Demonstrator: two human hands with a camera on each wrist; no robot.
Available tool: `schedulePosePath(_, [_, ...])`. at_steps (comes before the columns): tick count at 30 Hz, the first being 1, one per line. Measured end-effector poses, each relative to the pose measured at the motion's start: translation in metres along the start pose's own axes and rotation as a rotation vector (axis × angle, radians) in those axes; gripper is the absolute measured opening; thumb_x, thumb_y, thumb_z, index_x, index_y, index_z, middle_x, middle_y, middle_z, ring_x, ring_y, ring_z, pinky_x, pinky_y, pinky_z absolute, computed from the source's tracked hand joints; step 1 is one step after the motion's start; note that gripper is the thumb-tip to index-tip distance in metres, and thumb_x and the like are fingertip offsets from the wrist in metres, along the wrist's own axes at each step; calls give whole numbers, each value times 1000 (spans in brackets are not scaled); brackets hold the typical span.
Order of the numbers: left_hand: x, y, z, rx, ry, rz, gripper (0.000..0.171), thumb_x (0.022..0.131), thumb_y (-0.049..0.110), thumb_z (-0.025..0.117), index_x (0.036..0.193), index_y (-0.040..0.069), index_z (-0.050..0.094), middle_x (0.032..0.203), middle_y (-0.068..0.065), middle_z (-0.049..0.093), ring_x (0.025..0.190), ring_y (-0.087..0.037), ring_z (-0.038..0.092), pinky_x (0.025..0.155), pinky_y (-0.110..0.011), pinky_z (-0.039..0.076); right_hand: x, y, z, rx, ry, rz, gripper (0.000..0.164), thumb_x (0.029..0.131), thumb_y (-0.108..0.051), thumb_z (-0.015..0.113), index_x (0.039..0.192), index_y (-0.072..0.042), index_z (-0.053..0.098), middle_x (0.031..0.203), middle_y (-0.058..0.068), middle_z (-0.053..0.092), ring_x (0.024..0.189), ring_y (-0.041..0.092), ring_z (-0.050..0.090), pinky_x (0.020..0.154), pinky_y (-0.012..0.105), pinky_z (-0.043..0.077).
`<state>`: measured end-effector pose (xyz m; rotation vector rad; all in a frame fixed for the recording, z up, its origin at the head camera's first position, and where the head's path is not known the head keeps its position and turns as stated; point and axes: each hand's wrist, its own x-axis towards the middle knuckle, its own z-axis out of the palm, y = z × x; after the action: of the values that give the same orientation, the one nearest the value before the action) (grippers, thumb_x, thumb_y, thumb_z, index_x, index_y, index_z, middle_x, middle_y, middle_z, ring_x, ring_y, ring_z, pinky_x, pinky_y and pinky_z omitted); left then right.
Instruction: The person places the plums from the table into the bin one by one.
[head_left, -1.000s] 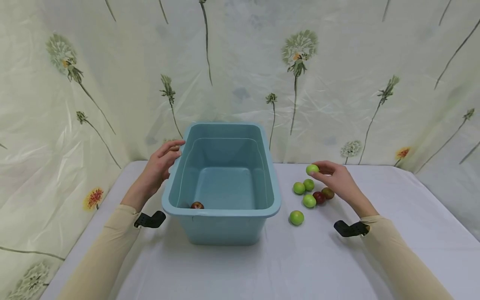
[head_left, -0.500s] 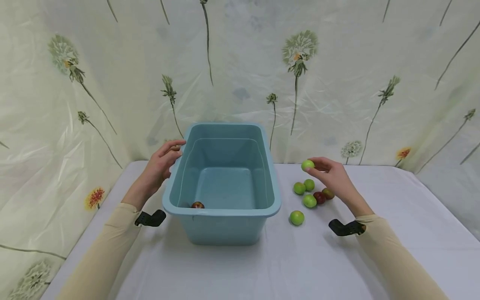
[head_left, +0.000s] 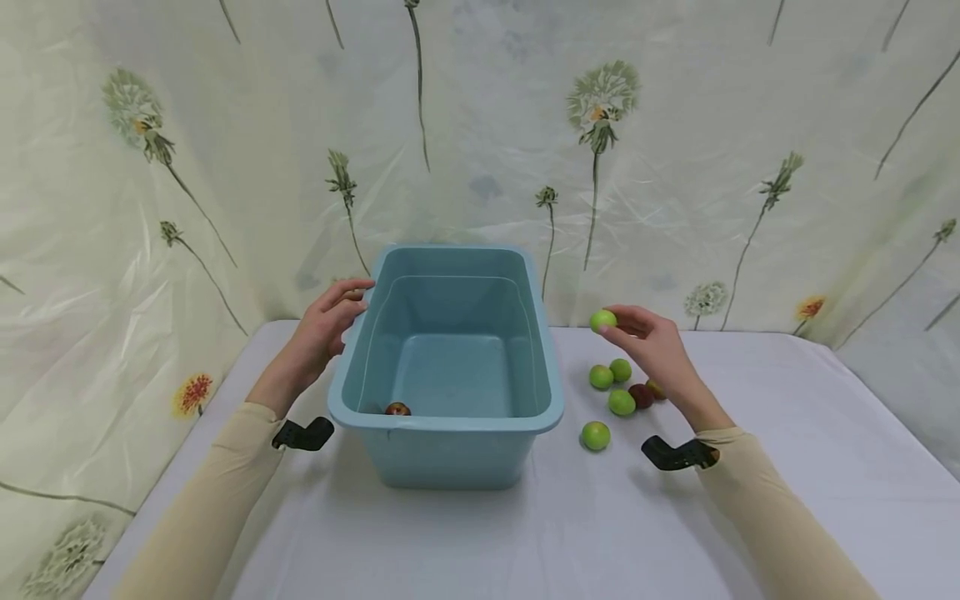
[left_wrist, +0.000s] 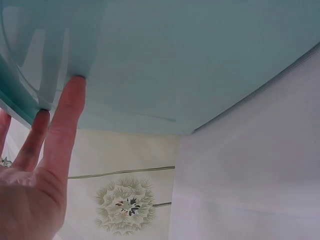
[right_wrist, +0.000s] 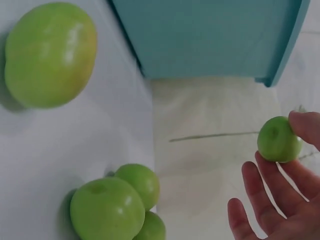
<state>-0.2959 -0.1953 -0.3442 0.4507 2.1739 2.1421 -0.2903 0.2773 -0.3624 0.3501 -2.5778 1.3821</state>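
Note:
My right hand (head_left: pixel 654 343) pinches a small round green fruit (head_left: pixel 602 322) between thumb and fingertips, held up over the right side of the table. In the right wrist view this green fruit (right_wrist: pixel 278 139) is smooth and glossy, with a slight dimple. A blue plastic tub (head_left: pixel 453 457) stands in the middle, with one reddish fruit (head_left: pixel 397 409) visible inside near its front. At the tub's left side is my left hand (head_left: pixel 318 329). The left wrist view shows a straight finger (left_wrist: pixel 65 117) touching the outer wall, with other fingertips near the rim.
Several green fruits (head_left: pixel 622 402) lie on the white-covered table (head_left: pixel 795 433) right of the tub. Beside them are a dark red fruit (head_left: pixel 641 396) and a partly hidden brownish one (head_left: pixel 656 388). A flower-printed sheet (head_left: pixel 480 125) hangs behind the table.
My right hand has moved left and slightly up with the green fruit, toward the tub. The left hand has stayed in place beside the tub.

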Motion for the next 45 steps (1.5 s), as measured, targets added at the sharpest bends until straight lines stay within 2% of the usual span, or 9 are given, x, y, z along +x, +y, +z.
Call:
schedulePosePath(7, [1,-1,0,0,1,0,38,101,28,52,138,19,50,138,-7,44,125,-26,47,76,-37,55,4,-10,7,63,20,-1,53,95,-41,65,137,-10,56,130,10,61,119,21,55,100,43,43])
schedulePosePath(12, [0,-2,0,9,-8,2,40,102,30,51,140,19,48,139,-6,43,128,-27,45,79,-39,54,8,-18,10,132,34,19,52,93,-41,67,135,-13,57,128,8,61,117,18,55,101,42,41])
schedulePosePath(20, [-1,-1,0,8,-8,7,40,102,30,51,140,19,48,140,-5,43,129,-27,44,78,-38,55,15,-31,13,163,32,15,49,95,-36,65,137,-12,56,129,9,60,119,18,54,100,41,41])
schedulePosePath(24, [0,-1,0,8,-1,4,40,102,30,52,140,19,48,139,-5,44,126,-26,46,75,-36,55,19,-36,14,176,47,-8,46,96,-33,65,136,-10,57,127,10,61,117,18,55,98,38,42])
schedulePosePath(35, [-1,-2,1,3,-9,11,39,103,29,49,140,18,47,139,-6,43,125,-26,46,78,-37,54,26,-52,18,187,105,-115,47,93,-39,68,130,-12,62,120,4,64,111,15,58,91,29,46])
schedulePosePath(45, [-1,-2,1,-3,-5,12,39,103,28,49,140,19,47,137,-7,43,119,-26,51,75,-35,55,35,-67,23,213,97,-174,44,92,-36,70,128,-12,63,117,4,66,108,16,60,92,31,47])
